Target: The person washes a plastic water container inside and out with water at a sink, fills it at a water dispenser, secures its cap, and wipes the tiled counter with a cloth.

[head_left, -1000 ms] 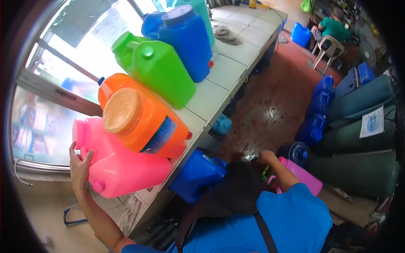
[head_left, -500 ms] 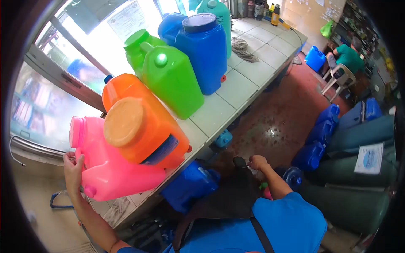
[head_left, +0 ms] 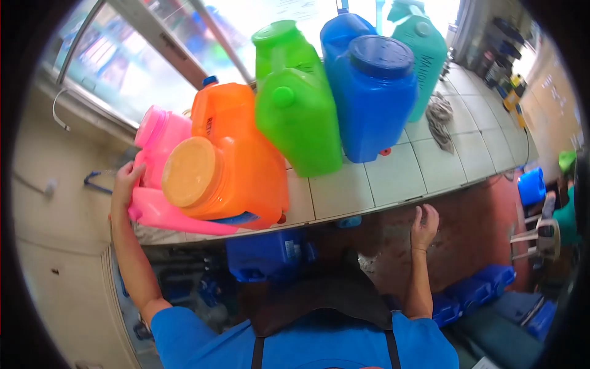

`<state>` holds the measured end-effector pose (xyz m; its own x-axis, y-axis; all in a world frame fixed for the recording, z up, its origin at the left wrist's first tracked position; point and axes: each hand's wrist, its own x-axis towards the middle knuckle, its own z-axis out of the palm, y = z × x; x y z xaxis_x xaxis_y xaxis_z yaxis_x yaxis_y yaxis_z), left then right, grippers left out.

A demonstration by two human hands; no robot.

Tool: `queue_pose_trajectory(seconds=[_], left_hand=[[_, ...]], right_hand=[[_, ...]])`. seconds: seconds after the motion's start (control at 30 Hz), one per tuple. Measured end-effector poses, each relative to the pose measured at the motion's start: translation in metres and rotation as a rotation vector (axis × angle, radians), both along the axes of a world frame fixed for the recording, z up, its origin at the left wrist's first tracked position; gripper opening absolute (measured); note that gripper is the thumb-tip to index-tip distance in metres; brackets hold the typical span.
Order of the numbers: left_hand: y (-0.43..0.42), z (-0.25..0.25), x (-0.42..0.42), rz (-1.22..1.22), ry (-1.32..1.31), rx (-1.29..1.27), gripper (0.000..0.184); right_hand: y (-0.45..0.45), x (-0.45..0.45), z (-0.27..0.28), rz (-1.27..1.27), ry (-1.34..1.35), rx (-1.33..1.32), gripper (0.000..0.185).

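My left hand [head_left: 127,183] is closed at the left side of a pink water jug [head_left: 175,206], by its handle. The handle itself is mostly hidden by the fingers. An orange water jug [head_left: 261,178] with a wide tan cap stands in front of the pink one and covers much of it. To its right are a green jug [head_left: 301,132], a blue jug [head_left: 381,111] with a dark lid, and a teal jug [head_left: 424,49] with lettering. My right hand [head_left: 425,226] is raised just off the counter's front edge, fingers apart, holding nothing.
The white-tiled counter [head_left: 396,175] runs along the window. A grey rag [head_left: 440,120] and several bottles [head_left: 513,92] lie toward its right end. Blue containers [head_left: 264,255] are under the counter, more [head_left: 473,289] on the floor at right. Someone sits on a white chair [head_left: 544,240].
My head view has turned toward the right, so the counter looks more level. My right hand has risen from near my body toward the counter edge. My left hand stays at the pink jug.
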<state>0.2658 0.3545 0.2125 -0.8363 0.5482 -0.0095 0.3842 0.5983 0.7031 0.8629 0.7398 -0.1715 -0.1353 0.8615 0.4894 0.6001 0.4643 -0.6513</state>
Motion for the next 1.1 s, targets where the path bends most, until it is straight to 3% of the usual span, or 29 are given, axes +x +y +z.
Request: queue_pose_trajectory(seconds=[0.07, 0.27, 0.4, 0.47, 0.57, 0.7, 0.8, 0.9, 1.1], left_hand=[[0.001, 0.001, 0.006, -0.019, -0.007, 0.006, 0.027], [0.003, 0.001, 0.008, -0.04, 0.038, 0.021, 0.032], [-0.004, 0.004, 0.029, 0.064, 0.057, 0.054, 0.035], [-0.034, 0.015, 0.038, 0.098, 0.097, 0.072, 0.036], [-0.096, 0.029, 0.065, 0.198, 0.123, 0.093, 0.039], [-0.159, 0.059, 0.137, 0.343, 0.13, 0.209, 0.042], [-0.205, 0.05, 0.179, 0.402, 0.14, 0.269, 0.039], [-0.26, 0.033, 0.213, 0.475, 0.165, 0.246, 0.036], [-0.295, 0.008, 0.274, 0.667, 0.19, 0.143, 0.031]], right_hand=[[0.013, -0.023, 0.045, 0.016, 0.018, 0.219, 0.022], [0.0, -0.117, 0.172, 0.336, 0.14, 0.407, 0.031], [-0.031, -0.178, 0.268, 0.879, 0.185, 0.425, 0.034], [-0.048, -0.208, 0.321, 1.047, 0.102, 0.537, 0.036], [-0.069, -0.261, 0.369, 1.059, -0.091, 0.723, 0.05], [-0.064, -0.349, 0.374, 0.987, -0.285, 0.916, 0.056], [-0.068, -0.393, 0.373, 1.114, -0.504, 0.763, 0.052], [-0.069, -0.421, 0.371, 1.158, -0.544, 0.949, 0.04], [-0.092, -0.445, 0.377, 1.252, -0.506, 0.972, 0.024]])
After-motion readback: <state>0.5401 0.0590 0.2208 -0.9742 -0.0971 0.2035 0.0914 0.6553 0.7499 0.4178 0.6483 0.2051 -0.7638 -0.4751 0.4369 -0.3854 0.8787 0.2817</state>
